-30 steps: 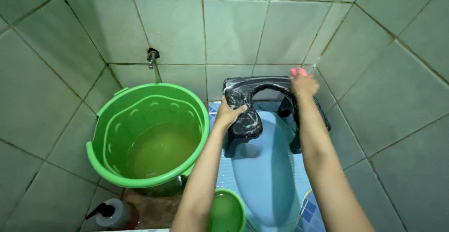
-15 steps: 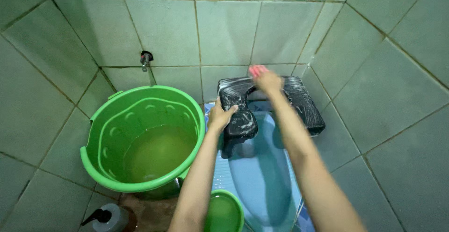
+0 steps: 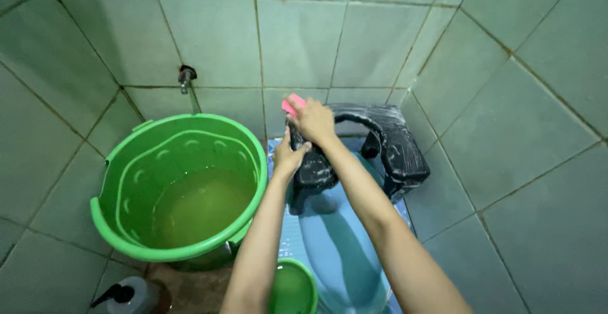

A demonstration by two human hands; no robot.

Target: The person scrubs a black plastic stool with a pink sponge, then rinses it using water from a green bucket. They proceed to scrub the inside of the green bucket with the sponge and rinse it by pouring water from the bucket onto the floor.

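1. Since approx. 1 s ago: right hand w/ pink sponge has crossed from far right corner of black seat to its left rear corner; the view has also shifted.
2. Seat posn: black U-shaped plastic seat stands over blue squat toilet, against tiled wall; soapy streaks on surface.
3. Left hand: fingers closed round seat's left arm, steadying it.
4. Right hand: fingers closed on sponge, pressed to seat just above left hand.
5. Adjacent: green bucket w/ yellowish water to left, under tap; small green dipper near forearms; pump bottle at lower left.
6. Judgement, technique: keep left grip firm so seat does not rock; work sponge in overlapping strokes, incl. inner curve and edges; seat is wet, so slip risk.
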